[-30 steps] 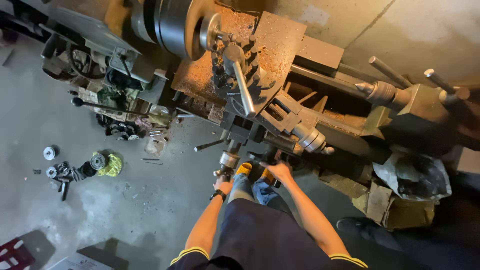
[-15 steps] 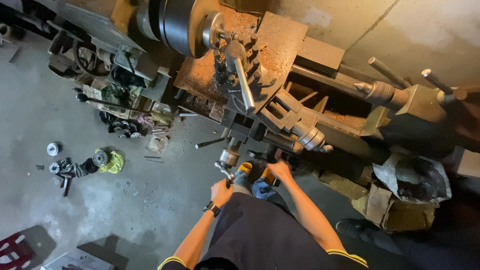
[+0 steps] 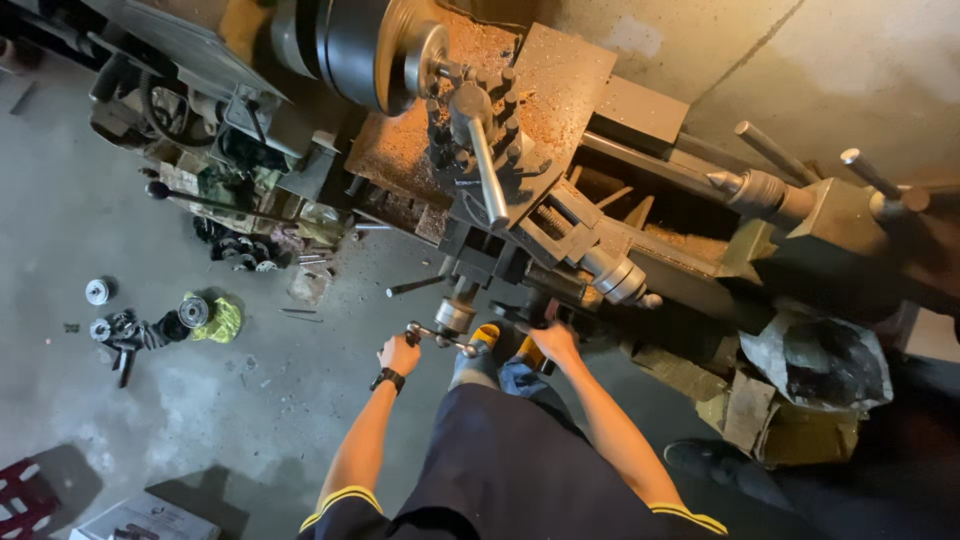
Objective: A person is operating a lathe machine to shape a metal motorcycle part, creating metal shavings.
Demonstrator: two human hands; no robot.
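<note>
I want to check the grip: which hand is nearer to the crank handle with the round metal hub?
Left. The left hand grips the end of the crank handle. The right hand is apart from it, on the other side of the yellow-toed shoe.

- My only view sat on the head, facing steeply down from well above.
- The lathe (image 3: 520,200) ran from 11 to 3 o'clock, the floor (image 3: 150,420) toward 8.

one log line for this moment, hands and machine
left hand: grips crank handle | right hand: on lathe carriage front, grip unclear | chips on bed
</note>
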